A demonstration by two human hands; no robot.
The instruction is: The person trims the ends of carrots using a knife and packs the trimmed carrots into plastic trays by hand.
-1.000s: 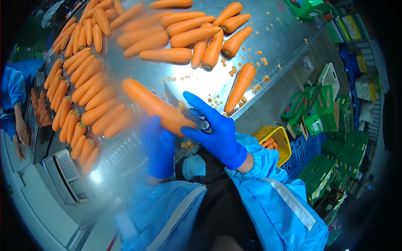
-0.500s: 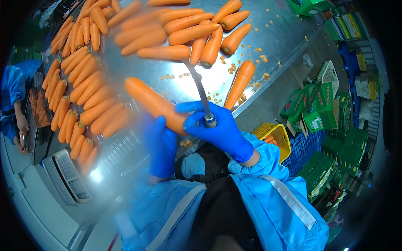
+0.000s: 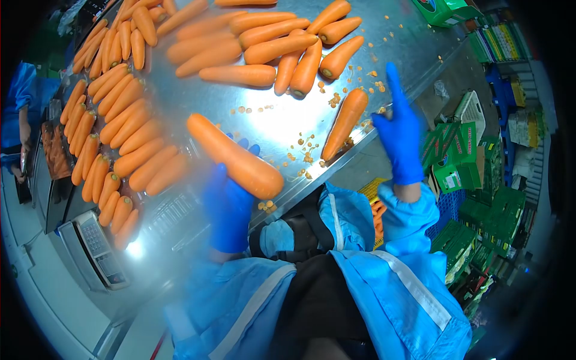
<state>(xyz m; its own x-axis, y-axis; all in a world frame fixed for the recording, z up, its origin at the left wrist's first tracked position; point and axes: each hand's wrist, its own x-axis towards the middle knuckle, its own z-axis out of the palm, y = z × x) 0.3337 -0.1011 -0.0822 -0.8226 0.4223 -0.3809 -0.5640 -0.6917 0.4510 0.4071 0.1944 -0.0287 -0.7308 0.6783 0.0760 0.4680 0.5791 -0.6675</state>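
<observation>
A large orange carrot (image 3: 235, 157) lies slantwise in my left hand (image 3: 231, 207), blue-gloved, its thumb on the near side and fingertips showing past the far side. Off to the right, over the table edge, is my right hand (image 3: 401, 135), also blue-gloved, its index finger stretched upward and its thumb out to the left. The other fingers look curled, and what they hold cannot be made out; no knife shows. A single carrot (image 3: 345, 125) rests on the metal table (image 3: 414, 63) left of my right hand, among small cut carrot bits (image 3: 306, 150).
Piled carrots (image 3: 279, 49) lie at the back, and rows of carrots (image 3: 129, 120) at the left. A scale (image 3: 96, 249) stands lower left; another person's arm (image 3: 25, 129) is at far left. Right of the table are a yellow crate (image 3: 373, 191) and green boxes (image 3: 459, 153).
My right hand has moved right and up, away from the carrot. The knife seen in it earlier no longer shows. My left hand still holds the carrot, which has shifted slightly right.
</observation>
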